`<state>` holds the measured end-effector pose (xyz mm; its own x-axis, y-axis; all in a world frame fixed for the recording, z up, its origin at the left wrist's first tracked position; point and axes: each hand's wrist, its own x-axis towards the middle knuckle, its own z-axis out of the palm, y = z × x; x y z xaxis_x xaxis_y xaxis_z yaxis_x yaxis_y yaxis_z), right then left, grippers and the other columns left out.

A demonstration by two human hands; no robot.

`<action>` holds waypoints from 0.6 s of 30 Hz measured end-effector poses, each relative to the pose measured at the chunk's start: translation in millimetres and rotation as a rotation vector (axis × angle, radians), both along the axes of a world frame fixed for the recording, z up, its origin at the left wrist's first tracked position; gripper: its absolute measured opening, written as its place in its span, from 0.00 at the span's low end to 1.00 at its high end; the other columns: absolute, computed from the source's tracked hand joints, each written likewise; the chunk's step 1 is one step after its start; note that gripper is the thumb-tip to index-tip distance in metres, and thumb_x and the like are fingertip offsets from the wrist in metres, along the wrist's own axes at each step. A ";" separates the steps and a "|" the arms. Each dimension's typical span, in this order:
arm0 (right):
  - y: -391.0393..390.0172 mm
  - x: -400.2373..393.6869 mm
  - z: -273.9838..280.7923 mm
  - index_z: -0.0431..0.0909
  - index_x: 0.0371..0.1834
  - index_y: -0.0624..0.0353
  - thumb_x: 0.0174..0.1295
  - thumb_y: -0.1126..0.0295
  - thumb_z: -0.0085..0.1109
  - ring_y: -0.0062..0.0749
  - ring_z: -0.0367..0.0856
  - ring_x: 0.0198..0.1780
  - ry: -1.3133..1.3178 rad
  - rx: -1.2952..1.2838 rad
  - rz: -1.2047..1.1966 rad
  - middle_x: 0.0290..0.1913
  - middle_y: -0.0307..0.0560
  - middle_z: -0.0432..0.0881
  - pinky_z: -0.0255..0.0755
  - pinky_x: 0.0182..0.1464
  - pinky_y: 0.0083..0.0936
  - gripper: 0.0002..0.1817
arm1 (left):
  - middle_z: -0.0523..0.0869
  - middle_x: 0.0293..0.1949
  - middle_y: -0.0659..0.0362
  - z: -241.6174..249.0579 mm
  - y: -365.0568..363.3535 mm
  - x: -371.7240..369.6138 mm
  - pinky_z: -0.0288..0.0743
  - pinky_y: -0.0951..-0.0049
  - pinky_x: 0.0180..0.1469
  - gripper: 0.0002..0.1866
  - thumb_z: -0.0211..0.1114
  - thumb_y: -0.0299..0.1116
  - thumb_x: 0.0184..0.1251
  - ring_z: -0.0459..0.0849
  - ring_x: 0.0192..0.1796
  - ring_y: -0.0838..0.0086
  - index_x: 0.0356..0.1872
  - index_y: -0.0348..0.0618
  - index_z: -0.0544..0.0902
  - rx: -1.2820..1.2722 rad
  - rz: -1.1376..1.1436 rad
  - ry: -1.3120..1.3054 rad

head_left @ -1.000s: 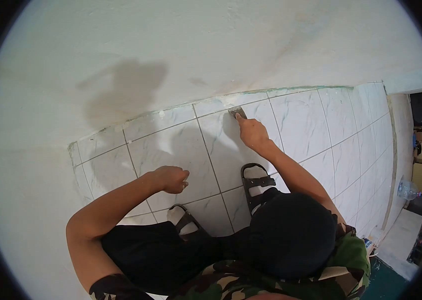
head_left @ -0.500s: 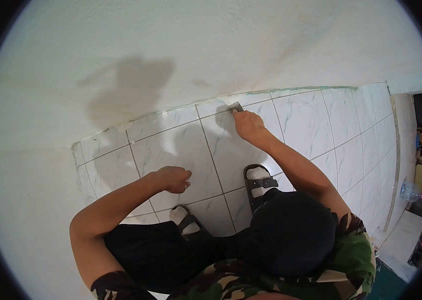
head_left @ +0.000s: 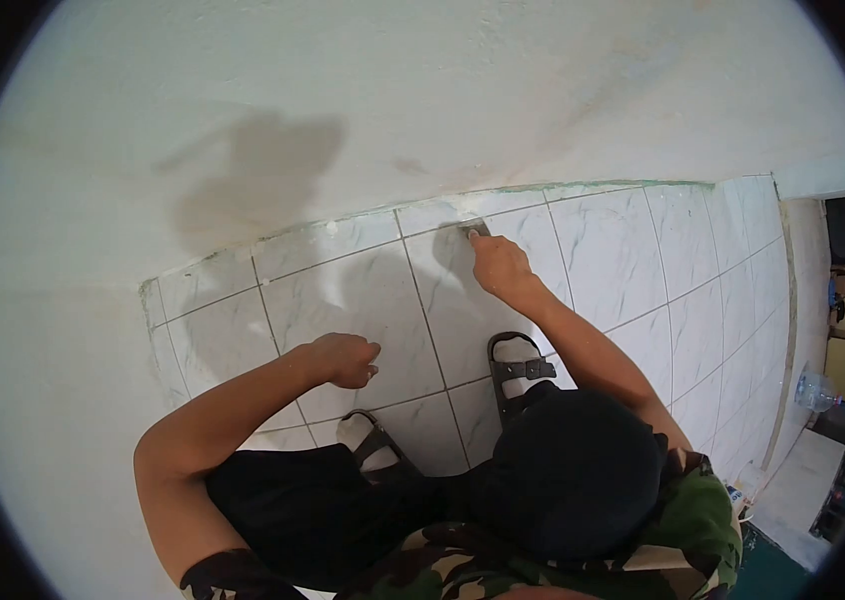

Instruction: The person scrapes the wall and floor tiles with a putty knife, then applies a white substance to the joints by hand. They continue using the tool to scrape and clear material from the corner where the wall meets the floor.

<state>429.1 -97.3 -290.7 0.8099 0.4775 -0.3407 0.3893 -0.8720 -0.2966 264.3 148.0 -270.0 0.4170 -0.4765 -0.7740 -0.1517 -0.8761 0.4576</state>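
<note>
My right hand (head_left: 503, 268) is closed around a scraper (head_left: 478, 228), a short flat blade whose handle is mostly hidden in my fist. The blade lies over a floor tile close to the foot of the wall, beside a whitish smear (head_left: 465, 207) on the tile edge. My left hand (head_left: 345, 360) hangs above the tiles in a loose fist, near my left sandal (head_left: 379, 442); nothing shows sticking out of it. White marbled tiles (head_left: 358, 295) with dark grout lines lie beneath both hands.
A pale wall (head_left: 423, 90) with a greenish, rough lower edge rises in front, carrying my shadow. My right sandal (head_left: 515, 372) is close below my right arm. At the far right are a clear plastic bottle (head_left: 817, 392) and a white ledge (head_left: 801, 490).
My right hand has drawn the scraper slightly back from the wall's edge toward me. My left hand stays almost where it was. The view has shifted a little.
</note>
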 end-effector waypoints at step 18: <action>18.4 11.2 -9.9 0.68 0.61 0.69 0.63 0.75 0.43 0.53 0.84 0.40 -0.023 -0.174 0.007 0.36 0.63 0.83 0.79 0.41 0.41 0.22 | 0.80 0.41 0.43 -10.0 -0.9 7.0 0.72 0.53 0.52 0.17 0.54 0.41 0.68 0.79 0.48 0.49 0.44 0.35 0.75 -0.089 0.013 0.025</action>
